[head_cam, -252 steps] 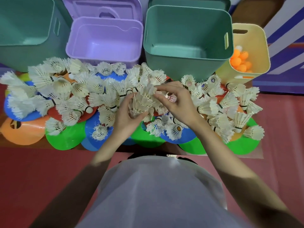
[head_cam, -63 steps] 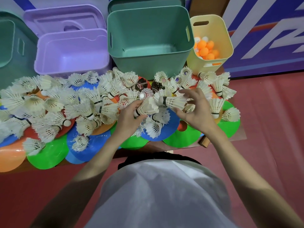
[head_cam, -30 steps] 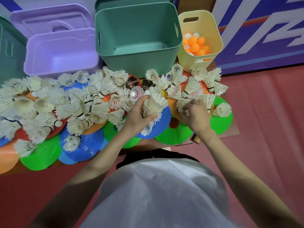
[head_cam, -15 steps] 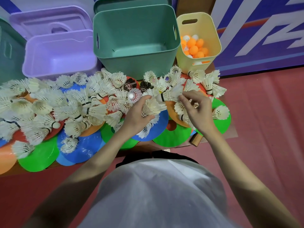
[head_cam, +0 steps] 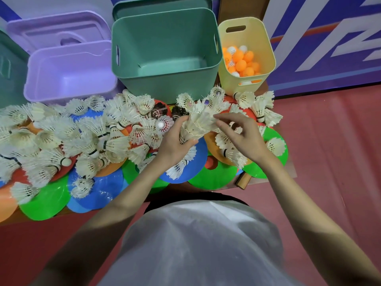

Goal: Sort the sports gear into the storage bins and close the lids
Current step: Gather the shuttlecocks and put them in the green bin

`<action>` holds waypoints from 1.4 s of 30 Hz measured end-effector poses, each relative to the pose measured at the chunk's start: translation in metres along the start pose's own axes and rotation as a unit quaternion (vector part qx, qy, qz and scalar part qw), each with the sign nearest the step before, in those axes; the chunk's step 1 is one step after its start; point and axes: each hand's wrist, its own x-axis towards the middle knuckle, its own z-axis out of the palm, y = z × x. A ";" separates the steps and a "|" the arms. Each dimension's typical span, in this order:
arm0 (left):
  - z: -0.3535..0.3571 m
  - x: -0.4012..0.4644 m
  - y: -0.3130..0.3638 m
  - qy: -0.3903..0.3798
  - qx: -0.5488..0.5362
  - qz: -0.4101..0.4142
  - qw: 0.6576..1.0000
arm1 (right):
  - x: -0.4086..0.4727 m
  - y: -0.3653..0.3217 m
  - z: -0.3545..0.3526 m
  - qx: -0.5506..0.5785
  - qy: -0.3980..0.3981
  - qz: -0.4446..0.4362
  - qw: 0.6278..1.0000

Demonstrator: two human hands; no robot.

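Many white feather shuttlecocks [head_cam: 86, 139] lie scattered over flat coloured disc cones [head_cam: 47, 201] on a low board. My left hand [head_cam: 175, 143] grips a nested stack of shuttlecocks [head_cam: 198, 124], tilted up to the right. My right hand [head_cam: 243, 135] hovers just right of the stack's top, fingers loosely curled, thumb and forefinger at the feathers' edge. Behind stand an empty green bin [head_cam: 165, 52], an empty purple bin [head_cam: 70, 73] and a yellow bin [head_cam: 247, 38] holding orange and white ping-pong balls [head_cam: 241, 62].
A purple lid [head_cam: 57, 29] leans behind the purple bin and a green lid [head_cam: 162, 3] behind the green one. Another green bin [head_cam: 10, 67] sits at the far left. Red floor [head_cam: 329, 141] lies to the right; a blue-and-white wall [head_cam: 329, 38] stands behind.
My right hand has put another shuttlecock onto the stack in my left hand and drawn slightly back. The stack has grown since earlier, and the view has shifted a little.
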 end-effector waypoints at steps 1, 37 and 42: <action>0.001 0.000 0.001 0.001 -0.007 -0.006 1.000 | 0.003 0.002 -0.004 0.012 0.020 0.007 1.000; -0.020 0.019 0.014 0.025 0.081 0.062 0.994 | 0.043 -0.016 -0.006 0.027 0.095 -0.006 0.995; -0.057 0.058 0.041 0.030 0.073 0.104 0.991 | 0.082 -0.029 -0.002 0.048 0.149 -0.013 0.988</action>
